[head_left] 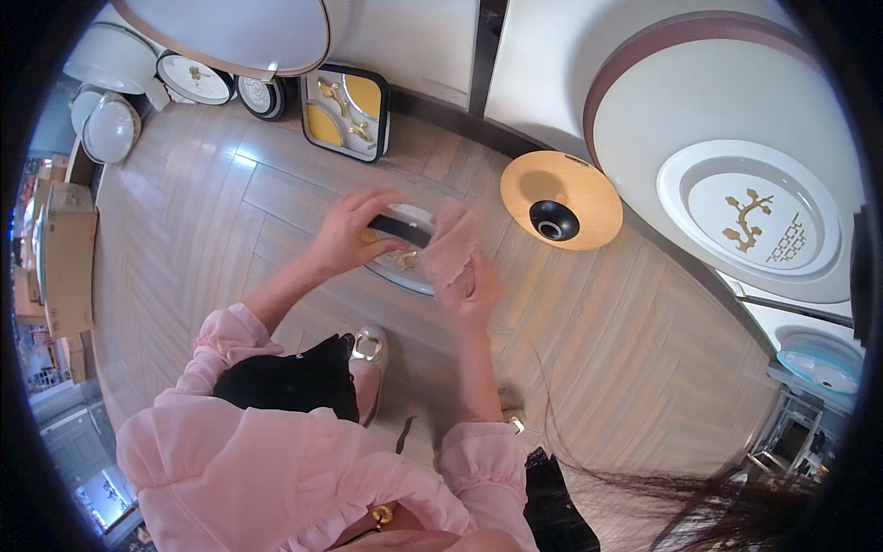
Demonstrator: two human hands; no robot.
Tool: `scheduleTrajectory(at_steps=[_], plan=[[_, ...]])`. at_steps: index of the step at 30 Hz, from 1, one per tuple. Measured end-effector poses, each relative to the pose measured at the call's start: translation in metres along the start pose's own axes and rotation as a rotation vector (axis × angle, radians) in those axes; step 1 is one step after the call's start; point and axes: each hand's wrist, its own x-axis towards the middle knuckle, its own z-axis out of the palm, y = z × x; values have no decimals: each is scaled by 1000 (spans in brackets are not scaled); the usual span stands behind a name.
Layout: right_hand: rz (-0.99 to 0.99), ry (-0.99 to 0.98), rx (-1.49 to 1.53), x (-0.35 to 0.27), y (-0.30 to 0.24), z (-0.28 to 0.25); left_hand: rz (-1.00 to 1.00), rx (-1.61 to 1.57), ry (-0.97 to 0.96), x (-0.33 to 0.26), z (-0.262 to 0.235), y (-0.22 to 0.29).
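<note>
My left hand [354, 235] grips the end of a dark curved band [397, 227], fingers above it and thumb below. Behind and under the band shows a round white disc [405, 269] with gold decoration. Whether the band is part of the disc, I cannot tell. My right hand [471, 290] is closed on a pinkish-brown cloth [452, 244], which lies against the right end of the band and disc. Both hands and the cloth are blurred by motion, and the cloth hides part of the right fingers.
Ahead on the wood-look floor stand a square black-framed lamp [324, 92] and an orange disc-shaped lamp [524, 207] with a black centre. A large round lamp [635, 120] leans at the right. Several white round lamps [112, 129] and cardboard boxes [69, 262] line the left.
</note>
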Motion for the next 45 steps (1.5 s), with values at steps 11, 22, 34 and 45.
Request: scheduleTrajectory(at_steps=[11, 22, 34, 45], plan=[[192, 247, 575, 10, -17, 18, -434, -460, 452, -2, 11, -13], [1101, 402, 1228, -45, -21, 115, -705, -982, 748, 13, 25, -24], [1099, 200, 1002, -101, 20, 92, -406, -630, 559, 99, 43, -87], [1023, 339, 840, -114, 40, 81, -376, -507, 409, 134, 63, -93]])
